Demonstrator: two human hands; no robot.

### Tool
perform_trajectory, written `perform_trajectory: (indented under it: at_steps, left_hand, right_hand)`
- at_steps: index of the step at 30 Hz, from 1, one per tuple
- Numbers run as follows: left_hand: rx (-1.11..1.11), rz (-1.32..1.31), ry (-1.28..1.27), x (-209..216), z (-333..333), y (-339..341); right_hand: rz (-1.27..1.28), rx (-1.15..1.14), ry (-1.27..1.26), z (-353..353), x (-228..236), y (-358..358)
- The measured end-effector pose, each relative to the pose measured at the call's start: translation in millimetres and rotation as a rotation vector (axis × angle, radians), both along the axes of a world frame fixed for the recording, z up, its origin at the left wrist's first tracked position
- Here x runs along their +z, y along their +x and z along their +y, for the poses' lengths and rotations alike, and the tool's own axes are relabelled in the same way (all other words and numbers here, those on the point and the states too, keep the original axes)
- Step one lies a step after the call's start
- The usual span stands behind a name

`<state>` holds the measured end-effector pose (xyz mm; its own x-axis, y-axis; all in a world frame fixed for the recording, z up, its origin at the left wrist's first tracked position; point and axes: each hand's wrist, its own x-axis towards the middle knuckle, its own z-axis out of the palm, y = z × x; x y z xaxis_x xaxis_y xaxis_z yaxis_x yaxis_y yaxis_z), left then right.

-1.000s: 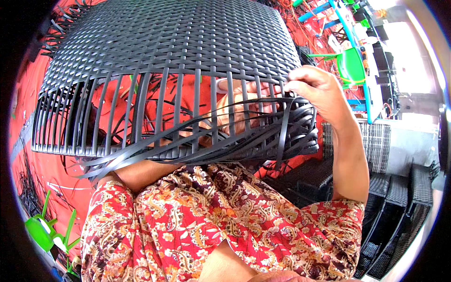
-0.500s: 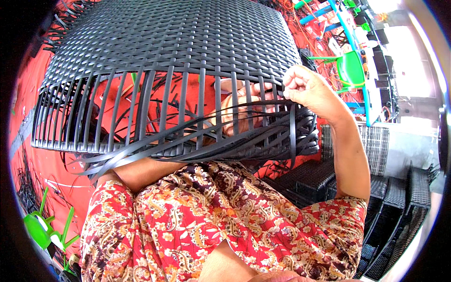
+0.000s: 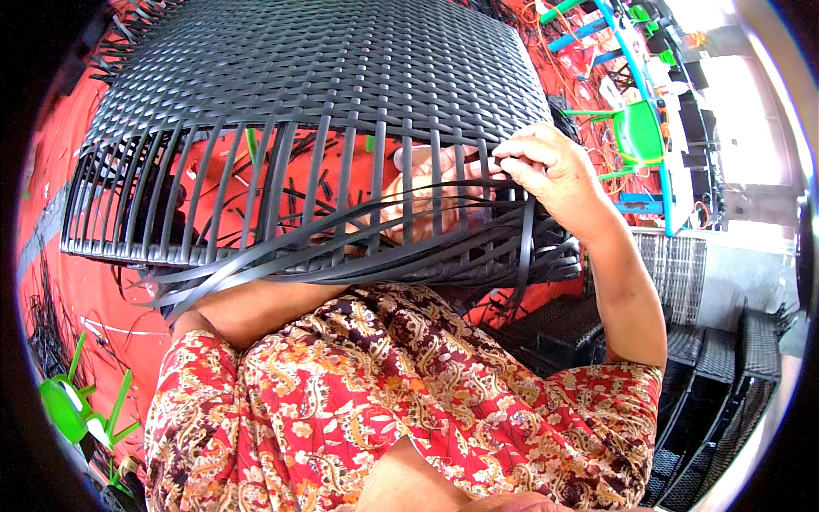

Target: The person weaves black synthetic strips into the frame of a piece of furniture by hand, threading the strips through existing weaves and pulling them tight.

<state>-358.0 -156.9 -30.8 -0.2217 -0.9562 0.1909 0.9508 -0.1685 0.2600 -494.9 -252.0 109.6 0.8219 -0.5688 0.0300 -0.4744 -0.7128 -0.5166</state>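
Note:
A black woven panel (image 3: 341, 77) of flat plastic strips stands before me, its near part showing bare upright strips. My right hand (image 3: 554, 175) is at the panel's right side, thumb and fingers pinched on a black strip (image 3: 498, 162) just under the woven edge. Behind the uprights my left hand (image 3: 418, 200) reaches in from below, partly hidden by them. Its fingers stretch right to the same strip and seem closed on it, close to my right fingertips. A loose bundle of long black strips (image 3: 299, 256) sweeps across the panel's lower edge.
Cut strips lie over the red floor covering (image 3: 111, 299). A green chair (image 3: 640, 132) and a blue frame (image 3: 640, 68) stand at the far right. Black woven pieces (image 3: 717, 375) are stacked at the right. Another green chair (image 3: 68, 410) is at the lower left.
My right hand has moved a little left along the woven edge, its fingers drawn closer together. My left hand has shifted slightly left behind the uprights.

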Motion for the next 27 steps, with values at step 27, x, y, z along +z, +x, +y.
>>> perform_trajectory:
  at_steps: [27]
  left_hand:
    - [0.039, -0.088, 0.105, 12, 8, 1]
  right_hand:
    - [0.108, 0.013, 0.491, -12, 6, -5]
